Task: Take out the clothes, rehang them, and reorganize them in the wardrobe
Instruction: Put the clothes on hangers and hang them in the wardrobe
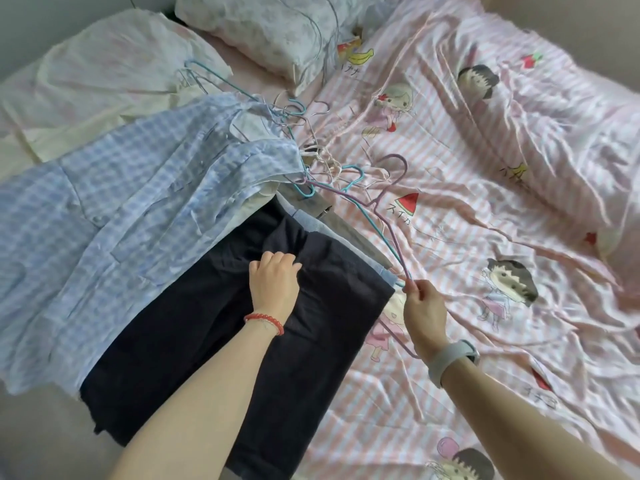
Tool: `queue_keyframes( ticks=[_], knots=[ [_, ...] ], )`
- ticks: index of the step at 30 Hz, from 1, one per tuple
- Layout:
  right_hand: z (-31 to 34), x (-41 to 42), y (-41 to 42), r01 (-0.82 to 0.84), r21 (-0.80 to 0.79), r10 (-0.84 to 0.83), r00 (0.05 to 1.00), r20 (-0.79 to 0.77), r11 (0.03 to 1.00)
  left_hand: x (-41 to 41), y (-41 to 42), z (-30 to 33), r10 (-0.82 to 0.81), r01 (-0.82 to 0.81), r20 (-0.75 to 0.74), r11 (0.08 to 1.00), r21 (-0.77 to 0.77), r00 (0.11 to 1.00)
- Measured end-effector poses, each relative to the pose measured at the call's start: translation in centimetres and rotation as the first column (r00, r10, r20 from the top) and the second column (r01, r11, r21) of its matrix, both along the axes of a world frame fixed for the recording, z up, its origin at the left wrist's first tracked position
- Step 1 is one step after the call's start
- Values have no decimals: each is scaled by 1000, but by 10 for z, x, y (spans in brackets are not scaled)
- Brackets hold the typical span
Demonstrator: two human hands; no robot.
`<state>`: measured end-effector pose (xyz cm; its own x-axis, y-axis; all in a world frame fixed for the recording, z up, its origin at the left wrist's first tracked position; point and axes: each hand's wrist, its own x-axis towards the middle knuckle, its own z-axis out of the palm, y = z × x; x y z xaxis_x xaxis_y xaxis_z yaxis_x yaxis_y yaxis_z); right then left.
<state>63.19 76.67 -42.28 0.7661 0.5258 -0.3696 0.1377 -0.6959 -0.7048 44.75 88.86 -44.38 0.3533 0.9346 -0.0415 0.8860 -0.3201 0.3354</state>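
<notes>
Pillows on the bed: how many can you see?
2. A cream pillow lies at the far left; a pale patterned pillow lies to its right. Clothes may hide others.

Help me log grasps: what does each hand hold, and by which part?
Right hand pinches the purple hanger at its lower corner. Left hand grips a fold of the dark garment.

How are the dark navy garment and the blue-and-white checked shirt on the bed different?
The dark navy garment is plain; the blue-and-white checked shirt is patterned and pale. The left hand grips the navy one, while no hand touches the checked shirt. The checked shirt's edge overlaps the navy garment. Both lie spread on the bed. The right hand pinches a purple wire hanger.
</notes>
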Motion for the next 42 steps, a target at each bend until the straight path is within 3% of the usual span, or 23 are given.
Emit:
queue_keyframes(
  ticks=[4, 9, 15, 19, 25, 28, 32, 34, 38, 40, 42],
  knots=[
    [12, 4, -33, -57, -43, 60, 996, 60, 997, -6, -32, 30, 24, -16, 198, 999, -43, 980],
    [28, 3, -84, -135, -112, 143, 988, 60, 984, -21, -106, 74, -6, 32, 321, 997, -76, 947],
    [77, 3, -149, -210, 123, 202, 977, 73, 970, -14, -195, 127, -35, 32, 392, 999, 14, 919],
    [119, 6, -165, -403, 163, 376, 910, 173, 901, -22, -238, 163, -13, -37, 417, 993, 111, 909],
    [177, -16, -149, -703, 201, 634, 706, 315, 683, -73, -276, 243, 150, -308, 430, 893, 327, 890],
    [209, -48, -137, -749, 295, 683, 662, 309, 593, -107, -310, 282, 197, -407, 469, 821, 400, 861],
    [251, -89, -138, -737, 397, 658, 672, 341, 547, -155, -385, 295, 286, -500, 480, 764, 408, 829],
    [269, -110, -150, -771, 451, 652, 629, 423, 451, -175, -427, 282, 418, -567, 428, 757, 325, 802],
    [280, -143, -191, -873, 448, 643, 456, 615, 192, -197, -491, 248, 674, -696, 182, 710, 105, 716],
    [272, -151, -213, -920, 377, 633, 355, 688, 106, -202, -510, 249, 719, -748, 208, 640, 176, 663],
    [263, -155, -232, -946, 321, 615, 274, 740, 35, -208, -516, 260, 727, -760, 247, 550, 347, 640]
  ],
)
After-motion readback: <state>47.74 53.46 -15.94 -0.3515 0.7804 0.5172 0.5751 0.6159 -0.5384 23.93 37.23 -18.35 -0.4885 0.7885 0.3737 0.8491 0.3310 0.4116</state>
